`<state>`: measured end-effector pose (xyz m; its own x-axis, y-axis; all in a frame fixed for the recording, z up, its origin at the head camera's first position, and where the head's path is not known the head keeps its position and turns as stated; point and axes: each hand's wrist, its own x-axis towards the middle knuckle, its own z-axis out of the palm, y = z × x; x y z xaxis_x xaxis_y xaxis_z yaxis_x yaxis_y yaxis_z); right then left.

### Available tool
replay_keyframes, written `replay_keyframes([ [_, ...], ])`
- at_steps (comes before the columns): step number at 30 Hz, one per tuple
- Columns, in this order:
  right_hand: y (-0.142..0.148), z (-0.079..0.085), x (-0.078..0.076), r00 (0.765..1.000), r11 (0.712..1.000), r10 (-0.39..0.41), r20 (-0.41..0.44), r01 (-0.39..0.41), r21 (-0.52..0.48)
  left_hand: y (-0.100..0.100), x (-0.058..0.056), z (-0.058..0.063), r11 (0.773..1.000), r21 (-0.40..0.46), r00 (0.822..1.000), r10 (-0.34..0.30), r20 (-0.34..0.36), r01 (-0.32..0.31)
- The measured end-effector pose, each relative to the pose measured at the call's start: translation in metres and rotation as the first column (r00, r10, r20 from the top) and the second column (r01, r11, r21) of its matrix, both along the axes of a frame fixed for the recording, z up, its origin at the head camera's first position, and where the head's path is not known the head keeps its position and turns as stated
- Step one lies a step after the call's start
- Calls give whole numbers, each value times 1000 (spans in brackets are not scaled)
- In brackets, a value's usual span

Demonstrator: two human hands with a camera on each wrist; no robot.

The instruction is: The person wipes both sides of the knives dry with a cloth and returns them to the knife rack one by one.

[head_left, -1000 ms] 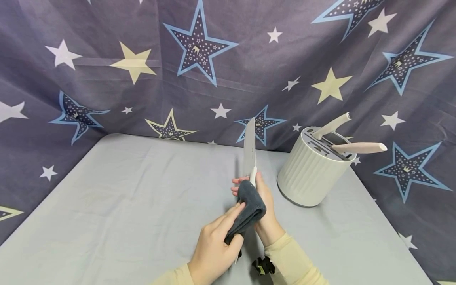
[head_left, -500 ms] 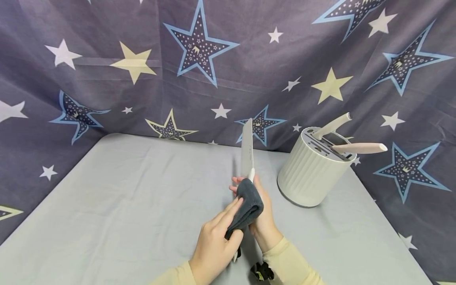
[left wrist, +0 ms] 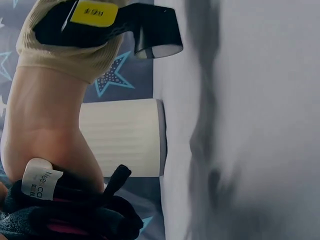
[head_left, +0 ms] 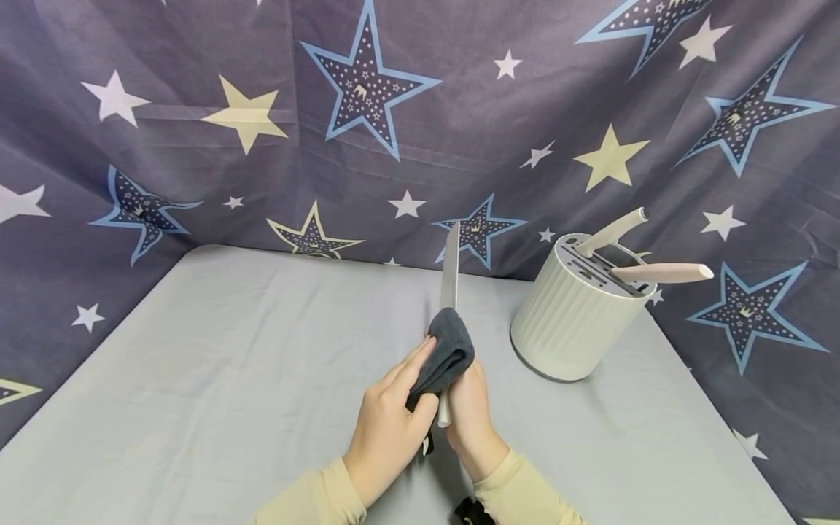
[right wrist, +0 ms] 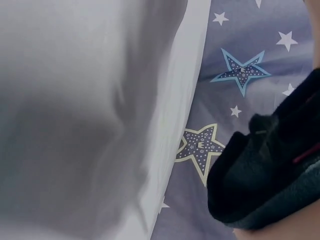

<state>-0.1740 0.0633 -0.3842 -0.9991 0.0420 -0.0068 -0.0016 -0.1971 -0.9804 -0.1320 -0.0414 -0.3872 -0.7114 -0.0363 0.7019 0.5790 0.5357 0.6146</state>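
A knife is held point up in front of me, its pale metal blade [head_left: 450, 270] seen nearly edge-on in the head view. My left hand [head_left: 390, 423] grips a folded dark grey cloth [head_left: 451, 343] against the knife where the blade meets the handle. Below the cloth the pale handle end [head_left: 444, 412] shows beside the palm of my right hand [head_left: 471, 408], which holds the knife from the right; its fingers are mostly hidden. In the left wrist view the cloth [left wrist: 75, 215] carries a white label. The right wrist view shows the cloth's folds [right wrist: 260, 175] close up.
A cream ribbed knife block [head_left: 571, 321] stands at the right of the grey-covered table [head_left: 230, 379], with pale knife handles [head_left: 663, 273] leaning out of its top. Behind the table hangs a star-patterned curtain [head_left: 420, 95]. A black strap with a yellow sticker [left wrist: 94, 13] circles the right wrist.
Both hands and the knife have shifted left. The blade has turned more edge-on, and the cloth has moved up over the handle's top, so the handle's lower end now shows.
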Motion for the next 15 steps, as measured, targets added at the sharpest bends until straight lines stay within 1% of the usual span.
replay_keyframes([
  [4, -3, 3, 1, 1000, 1000, -25, 12, 25, 9, -1, 0, 5, 1000, 6, 1000, -7, 21, 7],
  [7, -4, 5, 2, 999, 999, -34, -1, 34, 7, -2, 0, 7, 1000, 7, 1000, -13, 20, 13],
  [9, -3, 5, 2, 999, 999, -29, -17, 29, -24, -1, 1, 7, 1000, 0, 1000, -19, 13, 18],
  [11, -3, 6, 2, 999, 997, -4, -32, 2, -74, -1, 1, 7, 1000, -8, 1000, -16, -2, 16],
  [13, -2, 7, 3, 999, 993, 25, -33, -29, -119, -1, 2, 7, 1000, -18, 1000, -10, -19, 10],
  [15, -3, 7, 3, 999, 989, 39, -25, -43, -140, -2, 3, 6, 1000, -17, 999, -17, -35, 17],
])
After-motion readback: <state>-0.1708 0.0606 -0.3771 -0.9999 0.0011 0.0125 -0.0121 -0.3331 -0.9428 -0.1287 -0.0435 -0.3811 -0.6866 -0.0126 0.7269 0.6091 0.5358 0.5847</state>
